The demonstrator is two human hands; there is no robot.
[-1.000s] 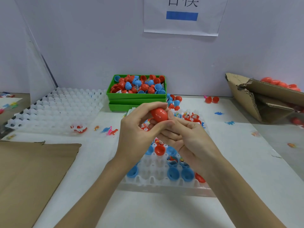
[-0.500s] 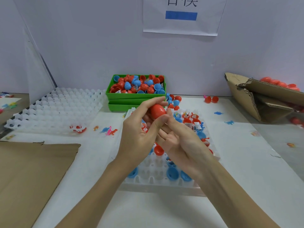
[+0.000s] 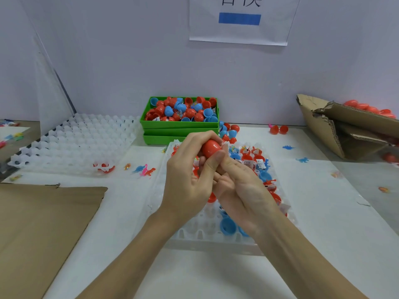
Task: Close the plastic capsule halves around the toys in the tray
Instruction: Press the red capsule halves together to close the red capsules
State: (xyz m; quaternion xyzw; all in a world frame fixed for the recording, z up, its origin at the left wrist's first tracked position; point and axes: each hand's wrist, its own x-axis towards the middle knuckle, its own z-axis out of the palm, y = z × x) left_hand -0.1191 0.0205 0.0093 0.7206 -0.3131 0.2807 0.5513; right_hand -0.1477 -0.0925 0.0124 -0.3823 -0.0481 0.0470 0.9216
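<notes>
My left hand (image 3: 187, 180) grips a red egg-shaped capsule (image 3: 210, 149) between thumb and fingers, held above the white cell tray (image 3: 207, 236). My right hand (image 3: 239, 186) lies palm up just under and beside it, its fingertips touching the capsule's right side. The tray holds several blue capsule halves (image 3: 227, 226), red halves and small packed toys (image 3: 260, 164); both hands hide much of its middle.
A green bin (image 3: 179, 125) full of red and blue capsule halves stands behind the tray. A stack of white cell trays (image 3: 71, 143) lies at left, brown cardboard (image 3: 38, 229) at front left, an open carton (image 3: 349, 130) at right. Small toy dinosaurs (image 3: 146, 170) dot the table.
Both hands have lifted the red capsule slightly up and away. The right hand's fingers have opened from around it, leaving the left hand gripping it.
</notes>
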